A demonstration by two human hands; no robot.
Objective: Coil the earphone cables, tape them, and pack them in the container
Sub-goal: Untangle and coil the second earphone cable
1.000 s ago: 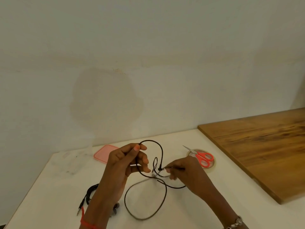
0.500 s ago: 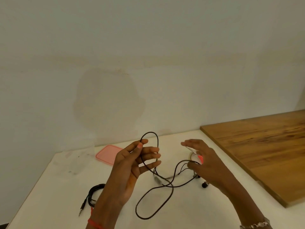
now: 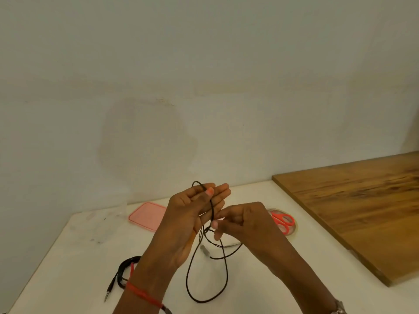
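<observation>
coiling step in hand. left hand (image 3: pixel 195 214) raised over worktop (image 3: pixel 79 257), thumb pinning cable (image 3: pixel 227 271) against straight fingers; right hand (image 3: pixel 244 225) fingers pinch the strand just beside. slack loop hangs down to the worktop. next: wrap strand round left fingers, tension even.

Open tabletop (image 3: pixel 74 257) left, between pink lid (image 3: pixel 147 215) and coiled cable (image 3: pixel 120 271); scissors (image 3: pixel 283 220), wooden board (image 3: pixel 353 211) right.

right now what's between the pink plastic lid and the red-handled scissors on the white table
In the head view, the left hand and right hand sit between them, holding the thin black earphone cable.
</observation>
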